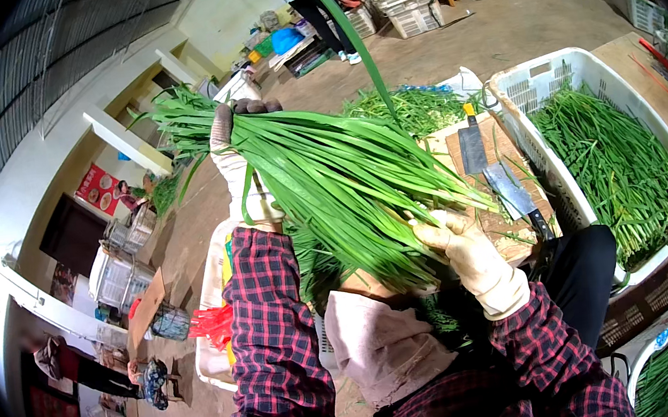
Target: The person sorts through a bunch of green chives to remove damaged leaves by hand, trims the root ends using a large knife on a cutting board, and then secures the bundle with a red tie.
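A large bunch of long green garlic chives [327,155] lies slantwise in front of me, leafy tips at the upper left and pale stem ends at the lower right. My left hand [242,149], in a pale glove with dark fingers, is closed around the leafy part. At the stem ends, my right hand [472,256] in a cream glove has its fingers pressed on the stalks. Just beyond lie a cleaver with a yellow-tipped handle [472,146] and a second, black-handled cleaver [513,191] on a wooden board [453,144].
At my right stands a white plastic crate [575,170] with cut chives [616,165]. More loose greens [414,111] lie behind the board. Red ties [212,327] hang by a white crate [213,365] at my left. Farther off are stacked crates [406,1] and a standing person [317,6].
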A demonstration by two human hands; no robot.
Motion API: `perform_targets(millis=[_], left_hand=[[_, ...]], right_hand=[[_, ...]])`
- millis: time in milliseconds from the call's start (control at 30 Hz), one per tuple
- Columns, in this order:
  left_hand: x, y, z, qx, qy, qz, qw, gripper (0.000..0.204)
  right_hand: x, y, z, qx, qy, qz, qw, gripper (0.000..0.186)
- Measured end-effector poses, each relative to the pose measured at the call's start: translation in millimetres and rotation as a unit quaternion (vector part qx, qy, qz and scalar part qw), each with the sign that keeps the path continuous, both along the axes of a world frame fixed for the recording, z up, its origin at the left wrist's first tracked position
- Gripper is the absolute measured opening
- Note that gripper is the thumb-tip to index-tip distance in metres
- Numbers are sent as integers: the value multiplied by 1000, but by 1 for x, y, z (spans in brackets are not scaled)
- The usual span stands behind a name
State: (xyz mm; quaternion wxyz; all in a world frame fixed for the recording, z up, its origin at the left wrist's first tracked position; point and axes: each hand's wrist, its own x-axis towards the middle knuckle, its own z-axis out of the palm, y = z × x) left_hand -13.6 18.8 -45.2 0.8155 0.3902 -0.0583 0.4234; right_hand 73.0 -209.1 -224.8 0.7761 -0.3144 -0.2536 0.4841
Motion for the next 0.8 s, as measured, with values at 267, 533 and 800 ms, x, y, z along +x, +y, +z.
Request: perform_targets(millis=[267, 533, 800], left_hand=[[-36, 16, 20, 18, -8, 91, 996, 19], [-9, 28, -14, -19, -17, 60, 998, 19], [1, 0, -3, -5, 5, 24, 1000, 20]], right_hand=[[7, -54, -38, -129, -280, -59, 950, 15], [15, -105, -55, -278, -579, -131, 755, 45], [4, -27, 14, -71, -468, -205, 857, 32]])
